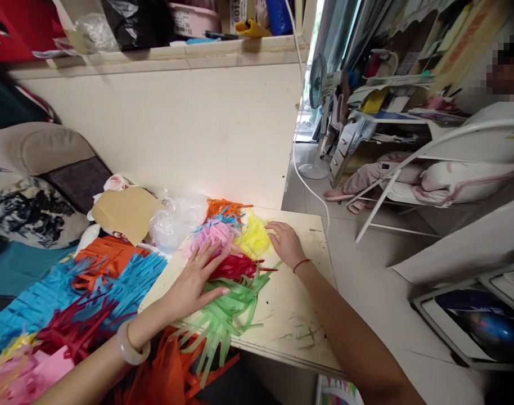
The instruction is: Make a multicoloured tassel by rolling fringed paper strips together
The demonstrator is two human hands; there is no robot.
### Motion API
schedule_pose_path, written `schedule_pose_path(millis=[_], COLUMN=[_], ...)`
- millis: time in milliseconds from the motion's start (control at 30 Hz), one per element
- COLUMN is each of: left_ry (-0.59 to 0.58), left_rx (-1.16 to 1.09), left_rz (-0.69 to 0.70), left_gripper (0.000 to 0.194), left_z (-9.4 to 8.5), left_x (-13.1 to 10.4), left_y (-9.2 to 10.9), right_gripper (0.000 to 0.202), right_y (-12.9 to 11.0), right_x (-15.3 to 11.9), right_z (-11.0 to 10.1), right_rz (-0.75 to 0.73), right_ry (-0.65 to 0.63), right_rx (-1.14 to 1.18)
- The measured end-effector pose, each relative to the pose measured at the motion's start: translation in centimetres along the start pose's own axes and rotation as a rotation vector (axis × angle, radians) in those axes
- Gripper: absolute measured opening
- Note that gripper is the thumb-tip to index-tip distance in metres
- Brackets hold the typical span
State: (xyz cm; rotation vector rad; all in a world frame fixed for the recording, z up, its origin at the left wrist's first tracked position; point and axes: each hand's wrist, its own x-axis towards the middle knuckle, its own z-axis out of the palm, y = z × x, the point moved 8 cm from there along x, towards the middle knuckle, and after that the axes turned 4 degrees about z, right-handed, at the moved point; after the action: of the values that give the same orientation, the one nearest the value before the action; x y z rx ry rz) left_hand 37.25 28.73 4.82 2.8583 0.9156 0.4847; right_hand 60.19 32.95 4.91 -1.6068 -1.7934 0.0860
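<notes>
My left hand (198, 275) lies with fingers spread over a bunch of pink paper strips (217, 236) and dark red strips (240, 267) on a small wooden table (299, 320). Beneath its thumb, light green strips (231, 309) fan out and hang past the front edge. On the other side, my right hand (285, 244) touches the edge of a yellow bunch (255, 236), its fingers stretched loosely and apart from the thumb. Blue strips (228, 218) and orange strips (223, 208) are bunched at the back. The left palm hides part of the red and green strips.
To the left, more blue fringed paper (33, 292) and orange fringe (107, 256) cover the sofa beside a clear plastic bag (176, 219). Orange strips (168, 371) hang below the table. A white cable (301, 174) runs down behind. Someone sits on a white folding chair (387, 191) at right.
</notes>
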Motion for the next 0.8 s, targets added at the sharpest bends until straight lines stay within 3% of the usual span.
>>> schedule_pose_path(millis=[133, 367, 567, 667, 800], left_ry=[-0.006, -0.093, -0.027, -0.088, -0.201], left_rx=[0.005, 0.041, 0.025, 0.022, 0.002], left_rz=[0.037, 0.087, 0.066, 0.090, 0.105], left_gripper=[0.077, 0.068, 0.073, 0.072, 0.073], left_z=[0.7, 4.8, 3.1, 3.8, 6.9], left_x=[-1.3, -2.7, -2.5, -2.2, -2.6], left_y=[1.2, 0.8, 1.0, 1.2, 0.3], right_gripper=[0.026, 0.029, 0.037, 0.038, 0.042], right_y=[-0.5, -1.7, -5.0, -4.5, -2.4], right_x=[-0.3, -0.5, -1.4, -1.3, -0.7], right_z=[-1.0, -1.3, -0.2, -0.3, -0.5], right_rz=[-0.035, -0.126, -0.313, -0.215, -0.024], right_ry=[0.118, 0.125, -0.080, -0.049, 0.027], right_rx=[0.121, 0.245, 0.384, 0.358, 0.232])
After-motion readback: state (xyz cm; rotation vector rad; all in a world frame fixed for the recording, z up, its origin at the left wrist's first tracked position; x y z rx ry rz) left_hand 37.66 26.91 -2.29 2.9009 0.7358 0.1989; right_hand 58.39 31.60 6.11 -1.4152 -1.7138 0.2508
